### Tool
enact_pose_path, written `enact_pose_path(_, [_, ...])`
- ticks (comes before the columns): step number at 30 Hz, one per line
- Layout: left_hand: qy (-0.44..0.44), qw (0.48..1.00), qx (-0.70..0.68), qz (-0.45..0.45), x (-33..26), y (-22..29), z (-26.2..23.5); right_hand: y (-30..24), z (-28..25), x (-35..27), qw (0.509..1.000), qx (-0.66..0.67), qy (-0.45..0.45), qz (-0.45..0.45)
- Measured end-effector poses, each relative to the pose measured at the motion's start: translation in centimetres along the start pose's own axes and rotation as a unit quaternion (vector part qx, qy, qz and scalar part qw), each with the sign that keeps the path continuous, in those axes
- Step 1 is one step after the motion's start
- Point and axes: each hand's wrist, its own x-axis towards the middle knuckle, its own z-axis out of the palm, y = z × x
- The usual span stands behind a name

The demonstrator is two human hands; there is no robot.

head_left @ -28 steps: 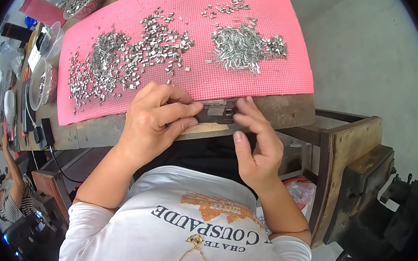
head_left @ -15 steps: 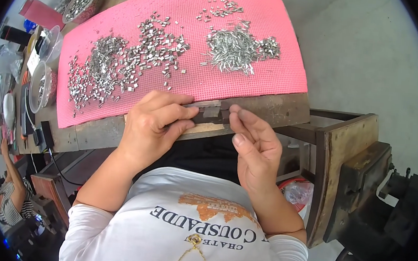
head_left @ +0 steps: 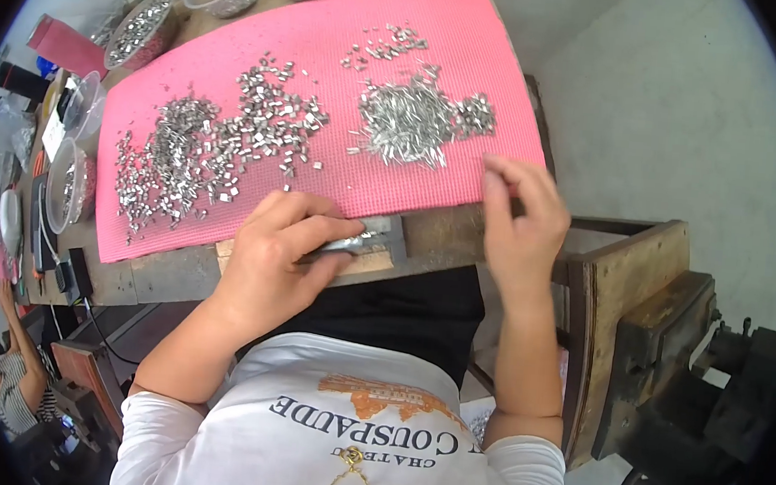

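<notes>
My left hand (head_left: 273, 256) is pinching a small metal piece (head_left: 358, 242) at the table (head_left: 158, 270) edge, while my right hand (head_left: 522, 221) is hovering at three o'clock beside the pink mat (head_left: 328, 74), near the pin pile (head_left: 411, 121).

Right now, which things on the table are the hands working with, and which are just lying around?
In use:
left hand, pressing on the small metal jig at the table edge
right hand, at the pink mat edge
pile of thin metal pins
heaps of small metal clips

Lying about:
clear plastic bowls
red packet
wooden stand

White long-sleeved shirt (dark lettering, orange print)
</notes>
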Motion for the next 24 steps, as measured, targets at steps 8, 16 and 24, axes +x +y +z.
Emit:
enact_pose_path(8, [-0.02, 0.999, -0.015, -0.035, 6.4, -3.8, -3.2, 3.4, -0.7, 5.0, 0.992, -0.072, -0.099, -0.037])
enact_pose_path(16, [-0.006, 0.987, 0.158, 0.008, 11.5, -6.4, -4.3, 4.3, -1.4, 6.5, 0.969, -0.128, -0.141, -0.156])
enact_pose_path(24, [-0.026, 0.979, 0.203, 0.015, 12.5, -6.0, -4.2, 3.4, -1.9, 5.0, 0.982, -0.124, -0.104, -0.098])
